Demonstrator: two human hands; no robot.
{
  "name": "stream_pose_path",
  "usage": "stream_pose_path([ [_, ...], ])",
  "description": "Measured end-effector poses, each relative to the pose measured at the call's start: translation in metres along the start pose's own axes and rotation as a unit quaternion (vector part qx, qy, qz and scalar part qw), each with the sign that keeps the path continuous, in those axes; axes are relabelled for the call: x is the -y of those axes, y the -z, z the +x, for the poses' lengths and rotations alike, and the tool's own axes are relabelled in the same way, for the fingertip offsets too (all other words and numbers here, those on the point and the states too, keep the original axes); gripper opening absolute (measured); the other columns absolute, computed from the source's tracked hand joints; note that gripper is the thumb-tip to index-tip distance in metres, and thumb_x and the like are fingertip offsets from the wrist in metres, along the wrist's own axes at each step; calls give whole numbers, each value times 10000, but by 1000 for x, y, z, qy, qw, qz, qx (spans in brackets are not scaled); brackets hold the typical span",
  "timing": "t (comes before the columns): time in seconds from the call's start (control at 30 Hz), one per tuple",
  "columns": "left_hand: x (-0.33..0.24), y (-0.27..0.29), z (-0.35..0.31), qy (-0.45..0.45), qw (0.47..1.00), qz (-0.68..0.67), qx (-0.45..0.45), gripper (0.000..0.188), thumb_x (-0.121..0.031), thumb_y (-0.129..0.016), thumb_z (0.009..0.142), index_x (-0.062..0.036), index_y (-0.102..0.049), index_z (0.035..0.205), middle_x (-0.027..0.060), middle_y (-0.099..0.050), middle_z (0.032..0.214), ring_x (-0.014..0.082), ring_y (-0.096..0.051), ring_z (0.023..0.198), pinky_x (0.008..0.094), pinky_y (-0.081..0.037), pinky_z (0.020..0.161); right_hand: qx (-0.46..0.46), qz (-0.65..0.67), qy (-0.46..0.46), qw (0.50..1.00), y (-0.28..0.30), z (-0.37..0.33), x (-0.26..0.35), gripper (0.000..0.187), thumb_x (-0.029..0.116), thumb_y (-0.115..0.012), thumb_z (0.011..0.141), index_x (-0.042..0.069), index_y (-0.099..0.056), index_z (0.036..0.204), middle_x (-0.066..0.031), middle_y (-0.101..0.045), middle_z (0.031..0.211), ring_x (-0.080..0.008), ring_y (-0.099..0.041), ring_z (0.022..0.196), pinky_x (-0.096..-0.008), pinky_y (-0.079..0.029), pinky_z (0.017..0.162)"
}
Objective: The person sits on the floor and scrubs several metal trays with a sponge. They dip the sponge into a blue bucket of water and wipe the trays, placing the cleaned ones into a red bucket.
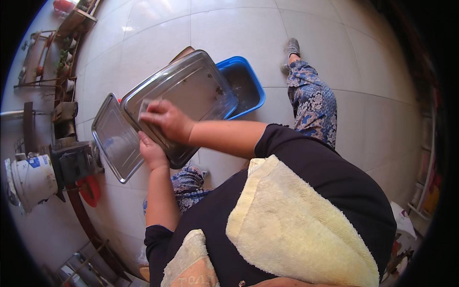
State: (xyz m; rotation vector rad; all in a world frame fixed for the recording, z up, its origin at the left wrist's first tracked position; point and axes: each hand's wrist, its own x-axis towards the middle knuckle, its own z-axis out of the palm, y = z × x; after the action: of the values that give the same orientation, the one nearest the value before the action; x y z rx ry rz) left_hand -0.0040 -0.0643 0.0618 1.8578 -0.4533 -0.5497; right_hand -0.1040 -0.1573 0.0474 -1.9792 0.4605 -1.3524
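A large rectangular metal tray (191, 93) with a rounded, shiny rim is tilted up in front of me. My left hand (154, 152) grips its near left edge. Over the tray's left part, my right hand (169, 122) is closed with fingertips pressed together, slightly smeared by motion. A small greyish thing shows at those fingers, too blurred to name. To the left leans a second, smaller metal tray (116, 143), close beside my left hand. A blue basin (260, 91) with dark water stands partly behind the large tray's right end.
Shelves with potted plants (64, 62) line the left side. Below them is a white bucket (33, 179) beside a dark box-like thing (74, 162). Pale tiles (229, 28) cover the floor. A yellow towel (296, 229) lies over my chest.
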Motion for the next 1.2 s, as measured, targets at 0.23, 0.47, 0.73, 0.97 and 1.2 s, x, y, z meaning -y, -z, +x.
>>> stream_pose_path([
  [0.23,4,2,1,-93,991,95,-29,631,-497,-337,990,71,-607,1046,143,-670,950,247,-607,845,326,-466,804,-35,-248,-448,859,85,20,-176,306,173,-530,862,177,-648,1145,-146,-549,1135,-318,-557,1057,-359,-443,953],
  [0.47,-12,-2,-2,-136,979,148,-37,620,-475,-299,1000,48,-622,925,207,-662,823,377,-629,802,409,-475,731,-78,-109,-92,987,32,44,-79,400,-17,-538,726,112,-664,1083,-174,-585,1011,-351,-575,914,-399,-484,833],
  [0.73,-27,-6,-4,-150,974,167,-20,687,-575,-283,954,15,-629,890,258,-627,805,452,-601,842,484,-453,699,124,-131,117,977,16,88,28,205,105,-588,756,144,-684,933,-74,-602,1011,-294,-549,997,-362,-441,913],
  [0.97,-20,-15,7,-174,960,215,-36,636,-523,-305,978,26,-604,862,229,-599,757,390,-597,765,443,-445,696,71,-104,-80,989,9,126,-5,183,117,-560,769,137,-714,865,-84,-646,985,-294,-602,949,-367,-466,894],
  [1.2,-16,-14,9,-193,964,174,-56,614,-490,-328,986,33,-542,747,220,-549,667,420,-515,644,470,-415,644,115,-162,-303,932,45,120,-79,280,192,-486,834,130,-712,987,-156,-679,958,-309,-647,926,-385,-491,869],
])
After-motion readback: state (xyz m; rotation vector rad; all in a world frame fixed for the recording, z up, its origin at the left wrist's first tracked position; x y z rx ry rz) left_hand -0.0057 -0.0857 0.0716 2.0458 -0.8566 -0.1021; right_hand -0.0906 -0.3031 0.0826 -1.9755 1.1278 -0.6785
